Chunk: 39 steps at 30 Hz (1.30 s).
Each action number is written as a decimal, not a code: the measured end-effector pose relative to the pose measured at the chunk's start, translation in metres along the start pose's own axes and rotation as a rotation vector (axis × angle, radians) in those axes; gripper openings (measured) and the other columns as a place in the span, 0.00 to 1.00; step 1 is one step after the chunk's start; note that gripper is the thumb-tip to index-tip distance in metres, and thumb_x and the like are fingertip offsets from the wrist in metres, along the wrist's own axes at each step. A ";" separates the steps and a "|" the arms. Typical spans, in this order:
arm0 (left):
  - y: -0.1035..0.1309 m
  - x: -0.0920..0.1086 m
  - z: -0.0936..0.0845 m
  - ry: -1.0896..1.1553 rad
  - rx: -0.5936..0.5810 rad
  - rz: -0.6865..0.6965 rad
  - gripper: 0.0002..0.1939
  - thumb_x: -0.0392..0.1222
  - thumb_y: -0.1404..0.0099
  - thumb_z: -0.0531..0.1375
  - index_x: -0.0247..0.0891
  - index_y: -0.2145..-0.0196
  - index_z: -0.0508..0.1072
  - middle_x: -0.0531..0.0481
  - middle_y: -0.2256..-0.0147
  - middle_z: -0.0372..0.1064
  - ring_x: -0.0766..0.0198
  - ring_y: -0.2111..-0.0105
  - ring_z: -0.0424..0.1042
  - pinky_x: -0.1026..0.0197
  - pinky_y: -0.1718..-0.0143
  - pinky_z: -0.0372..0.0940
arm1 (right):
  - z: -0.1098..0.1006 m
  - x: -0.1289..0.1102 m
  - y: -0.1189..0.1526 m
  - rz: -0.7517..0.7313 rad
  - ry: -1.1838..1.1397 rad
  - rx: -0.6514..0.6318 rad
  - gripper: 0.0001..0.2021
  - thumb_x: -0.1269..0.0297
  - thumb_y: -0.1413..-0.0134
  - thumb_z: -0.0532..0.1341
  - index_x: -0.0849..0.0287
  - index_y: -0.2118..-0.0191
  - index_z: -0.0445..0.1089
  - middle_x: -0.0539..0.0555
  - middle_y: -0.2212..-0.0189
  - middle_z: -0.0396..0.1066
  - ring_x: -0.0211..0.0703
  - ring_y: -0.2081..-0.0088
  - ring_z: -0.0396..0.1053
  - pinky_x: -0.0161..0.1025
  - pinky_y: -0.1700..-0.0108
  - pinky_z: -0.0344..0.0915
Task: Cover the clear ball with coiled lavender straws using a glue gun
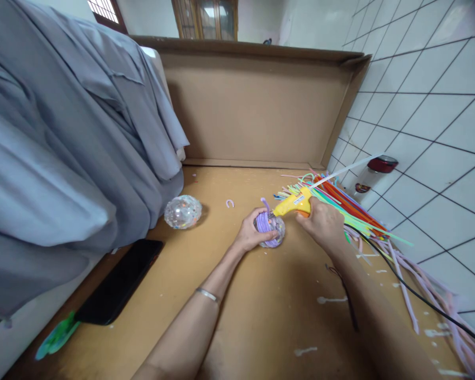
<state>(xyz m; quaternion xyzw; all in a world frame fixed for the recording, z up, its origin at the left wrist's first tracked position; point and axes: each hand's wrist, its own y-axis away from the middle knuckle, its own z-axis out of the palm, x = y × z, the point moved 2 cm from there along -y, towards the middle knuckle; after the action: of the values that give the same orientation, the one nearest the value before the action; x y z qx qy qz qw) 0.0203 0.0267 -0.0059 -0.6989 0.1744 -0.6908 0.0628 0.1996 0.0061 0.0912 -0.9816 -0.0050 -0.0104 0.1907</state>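
My left hand (253, 230) is closed around a clear, bumpy plastic ball (281, 230) just above the tabletop. Purple pipe cleaner (266, 221) wraps part of the ball in rows, and its loose end sticks up. My right hand (323, 220) grips a yellow glue gun (295, 203) by its handle. The gun's nozzle points left, at or very near the ball's upper side; I cannot tell whether it touches. A long translucent glue stick (346, 170) juts from the gun's back. Farther left on the table rests a second clear bumpy ball (183, 212).
A small U-shaped pipe cleaner piece (230, 203) lies mid-table. Bundles of coloured pipe cleaners (352, 211) line the tiled wall beside a red-lidded jar (374, 177). The gun's black cord (404, 282) runs right. A dark phone (121, 282) and grey cloth (103, 132) are left; a cardboard panel (257, 108) stands behind.
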 end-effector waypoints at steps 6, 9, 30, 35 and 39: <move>-0.001 0.000 0.000 0.001 0.001 0.014 0.34 0.46 0.59 0.71 0.35 0.54 0.68 0.43 0.54 0.68 0.54 0.54 0.69 0.54 0.49 0.62 | -0.004 0.001 -0.001 -0.008 0.014 -0.040 0.16 0.55 0.48 0.54 0.62 0.62 0.68 0.60 0.71 0.73 0.49 0.69 0.68 0.37 0.74 0.43; 0.000 0.001 0.000 -0.007 -0.003 0.015 0.34 0.46 0.59 0.71 0.35 0.54 0.67 0.44 0.54 0.68 0.54 0.54 0.69 0.54 0.49 0.62 | -0.008 0.000 0.000 -0.003 0.020 -0.062 0.15 0.55 0.48 0.54 0.61 0.62 0.68 0.60 0.70 0.73 0.49 0.68 0.69 0.37 0.74 0.44; 0.000 0.000 0.000 -0.024 -0.011 0.007 0.35 0.46 0.59 0.71 0.36 0.52 0.68 0.44 0.54 0.68 0.54 0.54 0.69 0.54 0.49 0.62 | -0.010 0.002 0.000 -0.010 0.020 -0.076 0.15 0.56 0.47 0.53 0.61 0.61 0.69 0.60 0.69 0.73 0.48 0.69 0.68 0.37 0.73 0.45; 0.000 -0.001 0.001 -0.028 -0.009 0.017 0.35 0.46 0.59 0.71 0.36 0.53 0.68 0.44 0.53 0.68 0.54 0.53 0.68 0.54 0.49 0.62 | -0.009 0.002 0.000 -0.012 0.018 -0.052 0.15 0.56 0.47 0.53 0.61 0.62 0.69 0.60 0.70 0.73 0.48 0.69 0.68 0.37 0.74 0.43; 0.000 -0.001 0.001 -0.017 -0.013 0.028 0.35 0.46 0.59 0.71 0.36 0.53 0.68 0.44 0.54 0.68 0.55 0.54 0.69 0.54 0.50 0.62 | -0.010 0.002 0.000 -0.007 0.018 -0.060 0.15 0.56 0.47 0.54 0.61 0.62 0.69 0.60 0.69 0.73 0.48 0.69 0.68 0.37 0.73 0.43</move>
<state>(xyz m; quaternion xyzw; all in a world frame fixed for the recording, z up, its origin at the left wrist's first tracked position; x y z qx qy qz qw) 0.0211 0.0270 -0.0066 -0.7025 0.1879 -0.6829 0.0693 0.2009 0.0020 0.1007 -0.9867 -0.0065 -0.0202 0.1612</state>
